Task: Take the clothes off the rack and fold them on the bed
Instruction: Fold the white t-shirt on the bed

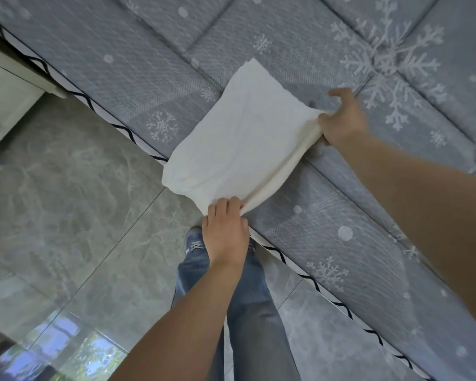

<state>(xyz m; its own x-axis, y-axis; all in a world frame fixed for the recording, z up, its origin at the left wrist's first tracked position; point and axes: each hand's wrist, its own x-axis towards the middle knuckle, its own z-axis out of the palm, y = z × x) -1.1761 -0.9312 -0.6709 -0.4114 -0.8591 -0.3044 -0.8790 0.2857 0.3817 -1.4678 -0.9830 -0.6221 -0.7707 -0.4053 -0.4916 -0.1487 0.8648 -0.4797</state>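
Note:
A white garment (242, 133) lies folded into a rough rectangle near the edge of the grey bed (138, 64), which is printed with white snowflakes. My left hand (226, 232) grips the garment's near corner, which hangs past the bed's edge. My right hand (341, 119) grips the right corner, with the cloth bunched in its fingers. The folded edge runs taut between my two hands. No rack is in view.
The bed's edge (308, 276), trimmed with a black zigzag line, runs diagonally from upper left to lower right. Glossy grey marble floor (66, 215) lies to the left. A pale cabinet (6, 94) stands at the far left. My jeans-clad legs (245, 312) stand beside the bed.

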